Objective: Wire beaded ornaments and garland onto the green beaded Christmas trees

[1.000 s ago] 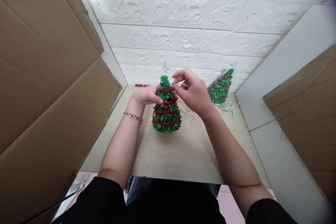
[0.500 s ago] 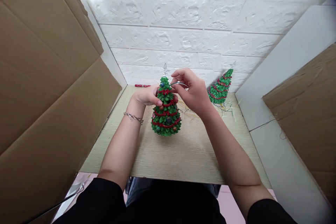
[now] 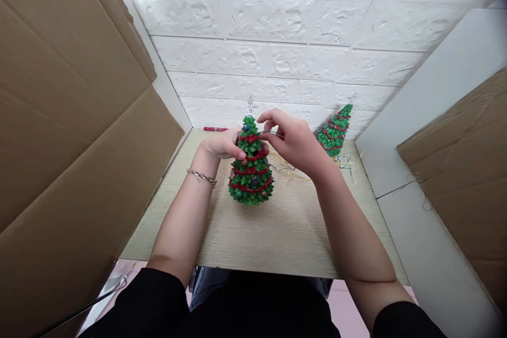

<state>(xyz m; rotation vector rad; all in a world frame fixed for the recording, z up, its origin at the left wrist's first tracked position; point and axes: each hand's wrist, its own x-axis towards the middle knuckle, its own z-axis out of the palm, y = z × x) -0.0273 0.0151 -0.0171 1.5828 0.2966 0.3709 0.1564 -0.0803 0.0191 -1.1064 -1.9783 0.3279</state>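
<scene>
A small green Christmas tree [image 3: 252,182] with red garlands and coloured baubles stands upright on the table, a clear star [image 3: 250,105] on its tip. Wrapped round its upper part from the left and behind is my left hand [image 3: 227,147], thumb on the front. At the tree's right side, near the top, my right hand [image 3: 287,137] pinches a thin dark wire [image 3: 273,132] that reaches to the branches. The wire's far end cannot be made out.
A second decorated tree [image 3: 335,132] leans at the back right, with loose thin wires [image 3: 287,168] around and left of it. A red item [image 3: 215,129] lies by the back wall. Cardboard [image 3: 79,116] stands on the left, more cardboard [image 3: 467,169] on the right.
My right hand has shifted slightly right and down, and the wire in it now lies flatter. My left hand and the tree have hardly moved.
</scene>
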